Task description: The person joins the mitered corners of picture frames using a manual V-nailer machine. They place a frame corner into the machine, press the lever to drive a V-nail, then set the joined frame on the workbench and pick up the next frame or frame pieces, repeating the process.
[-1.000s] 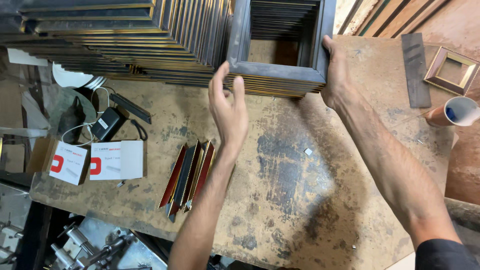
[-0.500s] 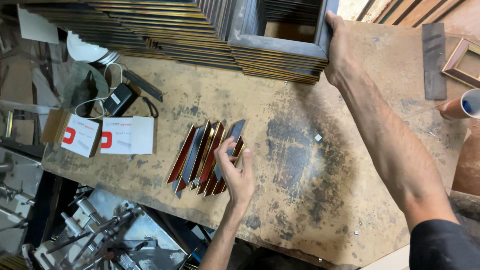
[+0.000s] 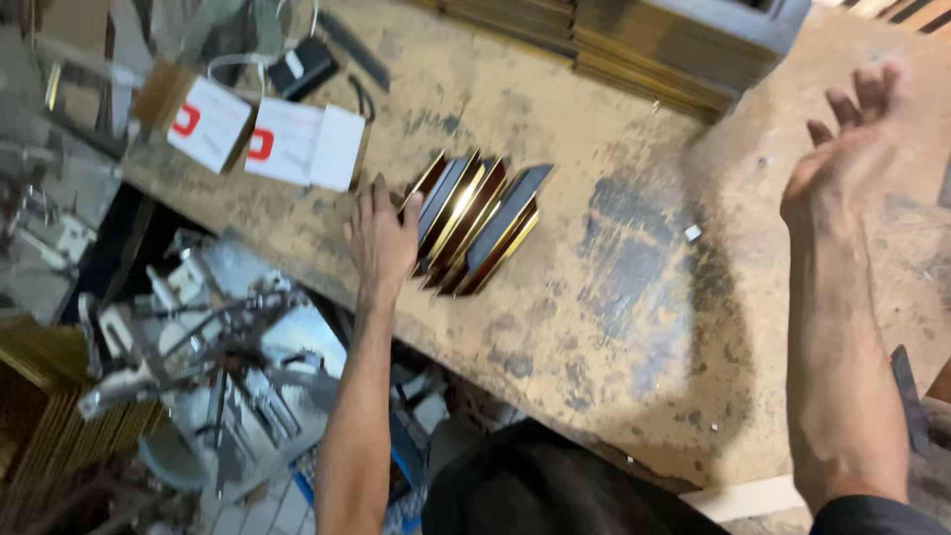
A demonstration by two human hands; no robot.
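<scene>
Several short moulding strips, dark with gold and red edges, lie side by side near the front of the worn wooden workbench. My left hand rests flat against the left side of this bunch, fingertips touching the outermost strip. My right hand hovers open above the bench at the right, fingers spread, holding nothing. A stack of gold-edged frame pieces with a grey frame on top sits at the far edge.
Two small white boxes with red marks lie at the bench's left end, a black device with a cable behind them. Below the bench edge stand metal machine parts and stacked gold strips.
My right hand let go of the grey frame and lifted away, open. My left hand went from the strips' right side to their left. The view tilted and swung down-left.
</scene>
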